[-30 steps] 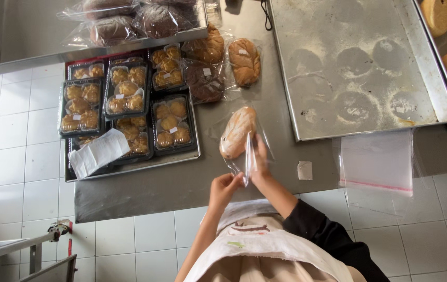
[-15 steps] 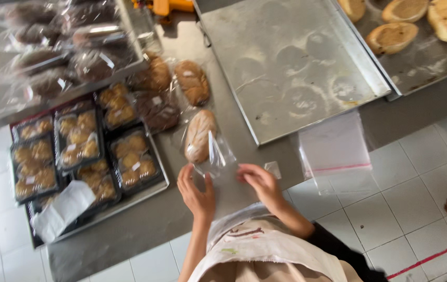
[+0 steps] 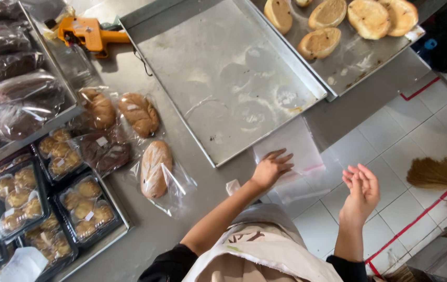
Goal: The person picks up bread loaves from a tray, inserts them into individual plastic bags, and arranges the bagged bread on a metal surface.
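Head camera looks straight down: the left hand (image 3: 271, 168) lies flat with its fingers (image 3: 282, 156) spread wide, the tips pressing on a stack of clear plastic bags (image 3: 291, 151) that hangs over the edge of the steel table (image 3: 129, 73). It grips nothing; the palm simply rests at the table's edge, just beside a small white scrap (image 3: 232, 186).

The right hand (image 3: 362, 188) is held up over the tiled floor (image 3: 391, 151), apart from the table, its fingers loosely together and slightly curled, empty. It is near the bags but not touching them.

Just above the bags sits an empty baking tray (image 3: 223, 78), greasy with round marks. Beyond it, touching along one side, a second tray (image 3: 359, 62) carries several round golden buns (image 3: 370, 18). To the other side of the left forearm lies a bagged loaf (image 3: 155, 168), its clear wrapper open and loose at the near end. Further off are two more bagged loaves (image 3: 139, 114) and a bagged dark bread (image 3: 106, 151). A tray of clear boxes with small pastries (image 3: 82, 206) stands at the table's edge, and a raised tray (image 3: 14, 89) holds dark bagged loaves. An orange tool (image 3: 88, 34), probably a label gun though it is partly hidden, lies at the top of the table.

On the floor by the right hand lies a straw broom (image 3: 435, 175), with red tape lines (image 3: 417, 89) nearby. The person wears a beige apron (image 3: 260, 250) over dark sleeves.
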